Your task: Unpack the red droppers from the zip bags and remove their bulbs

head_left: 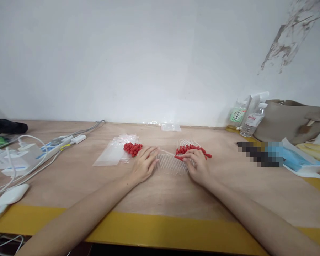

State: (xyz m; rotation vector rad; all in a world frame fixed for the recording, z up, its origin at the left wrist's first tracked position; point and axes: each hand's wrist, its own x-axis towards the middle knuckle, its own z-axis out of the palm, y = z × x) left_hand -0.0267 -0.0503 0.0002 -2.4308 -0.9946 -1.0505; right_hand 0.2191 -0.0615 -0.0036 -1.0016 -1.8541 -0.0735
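Observation:
My right hand (198,165) pinches a small red piece (178,157) between thumb and fingers. A thin pale stick runs from that piece toward my left hand (144,164), whose fingers are stretched out, thumb and index apart. Below lies a row of thin clear sticks (170,163) side by side, its left end by my left thumb. Just beyond my right hand, another row of clear sticks has red bulb-like ends (190,147). A pile of red bulb-like pieces (133,149) lies left of my left hand. Whether my left fingertips touch the pale stick is unclear.
Clear plastic bags (106,154) lie under and beside the red pile. At the left are a power strip (52,146), white chargers and cables. Two bottles (253,121), a grey bag (285,121) and a blue packet (301,160) stand at the right. Yellow tape (160,225) lines the front edge.

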